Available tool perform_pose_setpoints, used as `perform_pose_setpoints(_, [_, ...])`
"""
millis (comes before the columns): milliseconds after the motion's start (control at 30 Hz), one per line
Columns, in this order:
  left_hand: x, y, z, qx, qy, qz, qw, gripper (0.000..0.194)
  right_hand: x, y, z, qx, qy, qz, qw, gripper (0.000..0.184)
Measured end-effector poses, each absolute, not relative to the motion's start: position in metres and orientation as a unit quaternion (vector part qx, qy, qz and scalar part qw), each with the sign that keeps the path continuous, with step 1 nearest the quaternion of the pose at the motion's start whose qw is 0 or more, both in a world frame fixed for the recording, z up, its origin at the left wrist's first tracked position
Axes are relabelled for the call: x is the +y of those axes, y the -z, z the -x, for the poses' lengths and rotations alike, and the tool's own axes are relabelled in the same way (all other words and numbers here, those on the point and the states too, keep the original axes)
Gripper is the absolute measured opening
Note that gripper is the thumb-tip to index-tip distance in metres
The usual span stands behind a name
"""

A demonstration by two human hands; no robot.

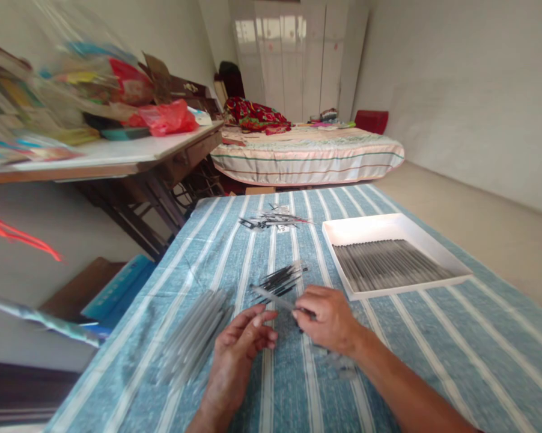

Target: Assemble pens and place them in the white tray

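My right hand (pixel 327 319) is closed around a slim grey pen barrel (pixel 273 297), which points left and slightly up over the cloth. Just left of it, my left hand (pixel 246 337) has its thumb and fingers pinched together; whatever is between them is too small to make out. A loose pile of grey translucent tubes (pixel 194 337) lies beside my left hand. Beyond both hands is a bunch of thin dark sticks that look like pen refills (pixel 282 275). Small blurred grey pieces (pixel 338 361), perhaps caps, lie under my right forearm.
At the right, a white shallow box (pixel 415 285) holds a row of grey pens (pixel 388 264). Farther back on the striped tablecloth (pixel 235 415) is a heap of small dark parts (pixel 271 221). A cluttered side table (pixel 163 150) stands left; a bed (pixel 307 156) stands behind.
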State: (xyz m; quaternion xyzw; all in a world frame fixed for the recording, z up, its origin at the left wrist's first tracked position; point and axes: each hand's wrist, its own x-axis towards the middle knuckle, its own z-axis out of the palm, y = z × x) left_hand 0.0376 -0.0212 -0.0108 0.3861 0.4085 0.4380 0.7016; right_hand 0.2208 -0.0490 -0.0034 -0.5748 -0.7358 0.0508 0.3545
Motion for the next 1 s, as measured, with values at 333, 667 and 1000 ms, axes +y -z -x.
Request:
perform_pose_setpoints(333, [-0.024,0.012,-0.036,0.445,-0.395,-0.457,0.661,0.023,-0.042,-0.011,-0.313,-0.444,-0.022,0.885,0.138,0.028])
perform_pose_setpoints(667, [-0.026,0.008,-0.038,0.450,-0.381,-0.468,0.658,0.022,-0.038,-0.004,-0.316,-0.455,-0.076,0.883,0.083,0.034])
perform_pose_setpoints(1000, [-0.023,0.015,-0.037,0.452,-0.360,-0.482,0.658,0.025,-0.039,-0.004,-0.322,-0.462,-0.097,0.878,0.084,0.036])
